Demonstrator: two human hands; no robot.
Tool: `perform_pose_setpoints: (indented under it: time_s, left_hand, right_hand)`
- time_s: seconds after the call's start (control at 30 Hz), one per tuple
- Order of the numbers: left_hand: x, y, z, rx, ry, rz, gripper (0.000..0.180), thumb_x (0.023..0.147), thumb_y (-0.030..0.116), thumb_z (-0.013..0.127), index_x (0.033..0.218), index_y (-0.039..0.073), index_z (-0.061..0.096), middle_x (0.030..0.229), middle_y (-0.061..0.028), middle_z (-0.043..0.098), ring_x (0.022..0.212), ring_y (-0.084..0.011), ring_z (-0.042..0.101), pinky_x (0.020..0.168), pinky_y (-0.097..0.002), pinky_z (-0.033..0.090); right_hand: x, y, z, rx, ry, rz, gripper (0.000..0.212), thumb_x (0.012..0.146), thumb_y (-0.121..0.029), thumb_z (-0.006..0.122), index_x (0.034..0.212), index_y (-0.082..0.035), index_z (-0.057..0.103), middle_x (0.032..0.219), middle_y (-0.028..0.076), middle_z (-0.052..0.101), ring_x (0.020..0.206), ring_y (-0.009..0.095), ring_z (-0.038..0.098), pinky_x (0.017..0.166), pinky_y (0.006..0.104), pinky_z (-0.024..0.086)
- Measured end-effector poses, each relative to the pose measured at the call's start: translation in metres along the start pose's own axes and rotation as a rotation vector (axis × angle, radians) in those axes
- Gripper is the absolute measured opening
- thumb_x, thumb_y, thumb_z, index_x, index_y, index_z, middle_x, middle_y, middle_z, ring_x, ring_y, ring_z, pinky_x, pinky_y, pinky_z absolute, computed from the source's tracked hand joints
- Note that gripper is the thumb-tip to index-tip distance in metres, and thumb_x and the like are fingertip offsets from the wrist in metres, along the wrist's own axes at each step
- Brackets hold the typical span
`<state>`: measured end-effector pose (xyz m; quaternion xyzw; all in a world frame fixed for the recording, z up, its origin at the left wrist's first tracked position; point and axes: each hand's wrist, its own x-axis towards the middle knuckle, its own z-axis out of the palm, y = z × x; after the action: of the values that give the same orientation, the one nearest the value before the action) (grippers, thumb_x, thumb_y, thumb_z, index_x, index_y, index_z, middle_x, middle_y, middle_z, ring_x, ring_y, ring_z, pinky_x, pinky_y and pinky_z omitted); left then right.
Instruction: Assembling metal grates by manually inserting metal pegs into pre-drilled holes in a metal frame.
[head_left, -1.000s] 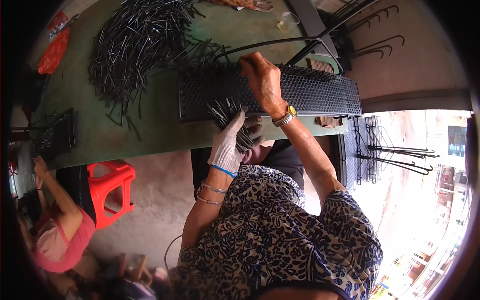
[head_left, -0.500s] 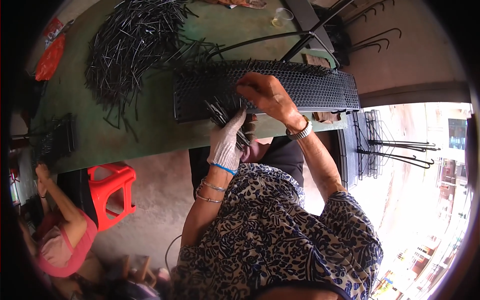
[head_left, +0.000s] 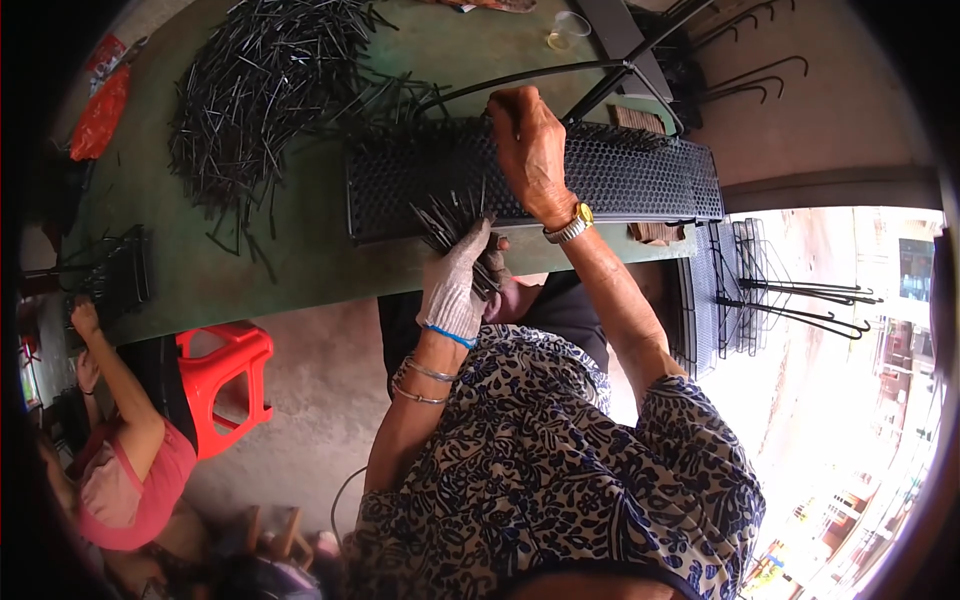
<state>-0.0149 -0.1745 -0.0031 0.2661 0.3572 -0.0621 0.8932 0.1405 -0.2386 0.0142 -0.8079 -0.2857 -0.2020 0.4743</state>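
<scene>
Although the crumpled red plastic packet [head_left: 97,125] at the upper left has pale patches at its top end, they are too blurred to read as print. Thin, straight black strips, slightly glossy, make up the loose bundle [head_left: 437,222] near the table's front edge, their upper ends fanning out unevenly over the long black perforated panel [head_left: 640,185]. This panel, closely pierced with small holes, lies lengthwise on the green tabletop [head_left: 220,275], and short dark pieces bristle along its far edge. More such strips form a large tangled heap [head_left: 265,110] to the left, beyond the panel.

The left hand [head_left: 455,275], in a whitish knit glove with a blue cuff edge, is closed around the lower part of the bundle, thumb uppermost, its forearm rising from below. The bare right hand [head_left: 530,150] reaches over the panel toward its far edge, wrist bent and fingers curled downward; its fingertips are hidden, so I cannot tell whether they pinch a strip. A wristwatch [head_left: 570,225] with a gold-coloured face and metal band circles that wrist, the dial too small to read.
</scene>
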Motion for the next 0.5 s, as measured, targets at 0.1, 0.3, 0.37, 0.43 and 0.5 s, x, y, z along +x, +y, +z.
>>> perform_pose_setpoints:
  time_s: [0.1, 0.3, 0.37, 0.43, 0.5]
  left_hand:
    - [-0.003, 0.002, 0.006, -0.092, 0.031, 0.038, 0.019, 0.087, 0.018, 0.070, 0.097, 0.002, 0.067, 0.070, -0.0089, 0.065, 0.047, -0.0104, 0.053, 0.043, -0.0227, 0.045]
    - [-0.004, 0.006, 0.007, -0.080, -0.001, 0.005, 0.020, 0.087, 0.021, 0.071, 0.099, 0.005, 0.067, 0.071, -0.0079, 0.066, 0.047, -0.0094, 0.052, 0.042, -0.0243, 0.044]
    - [-0.004, 0.006, 0.005, -0.055, -0.005, 0.015, 0.020, 0.087, 0.021, 0.071, 0.099, 0.005, 0.068, 0.071, -0.0080, 0.065, 0.047, -0.0095, 0.052, 0.042, -0.0257, 0.044]
    - [-0.007, 0.007, 0.008, -0.040, -0.001, 0.020, 0.021, 0.087, 0.021, 0.071, 0.099, 0.005, 0.068, 0.072, -0.0081, 0.065, 0.048, -0.0094, 0.053, 0.042, -0.0258, 0.045]
    - [-0.009, 0.006, 0.009, -0.028, 0.008, 0.028, 0.021, 0.087, 0.021, 0.071, 0.099, 0.004, 0.068, 0.072, -0.0081, 0.066, 0.048, -0.0094, 0.053, 0.043, -0.0259, 0.045]
  right_hand:
    - [0.001, -0.002, -0.003, -0.014, 0.008, -0.029, 0.009, 0.089, -0.004, 0.060, 0.098, -0.002, 0.058, 0.076, 0.011, 0.063, 0.062, 0.019, 0.061, 0.058, 0.0296, 0.048]
    - [-0.012, -0.001, -0.002, -0.145, -0.124, -0.162, 0.015, 0.086, -0.009, 0.067, 0.100, -0.007, 0.065, 0.085, 0.012, 0.062, 0.071, 0.026, 0.064, 0.059, 0.0357, 0.051]
    - [-0.016, -0.009, -0.008, -0.239, -0.182, -0.139, 0.018, 0.084, -0.011, 0.069, 0.101, -0.008, 0.068, 0.089, 0.012, 0.061, 0.075, 0.029, 0.064, 0.062, 0.0385, 0.052]
    - [-0.014, -0.005, -0.019, -0.151, -0.120, -0.114, 0.017, 0.085, -0.013, 0.069, 0.101, -0.006, 0.069, 0.087, 0.013, 0.062, 0.072, 0.027, 0.063, 0.060, 0.0345, 0.051]
    - [-0.006, -0.009, -0.040, -0.033, -0.373, 0.002, 0.019, 0.087, -0.017, 0.068, 0.102, -0.004, 0.068, 0.080, 0.011, 0.062, 0.067, 0.021, 0.061, 0.059, 0.0300, 0.049]
